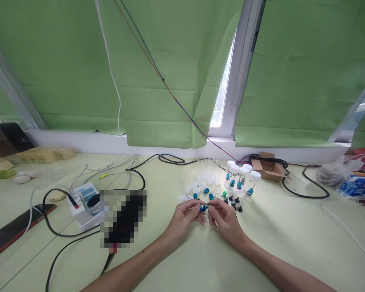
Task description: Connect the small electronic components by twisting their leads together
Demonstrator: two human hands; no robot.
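My left hand (185, 215) pinches a small shiny blue part (203, 208) between thumb and fingertips. From the other side, the closed fingertips of my right hand (226, 219) meet the same part, at a small dark piece on its end. Just beyond my hands lie loose blue parts (211, 196), a green part (224, 194) and several black pieces (240, 209). Clear tubes with white caps (254, 176) stand behind on the right, each with a blue part inside. Round white caps (188, 189) lie scattered to the left of these.
A small open cardboard box (269, 168) sits at the back right near coiled black cables (304, 194). On the left are a white power strip (85, 205), a pixelated dark object (124, 219) and a long dark flat object (16, 231). A blue-and-white package (357, 186) stands far right.
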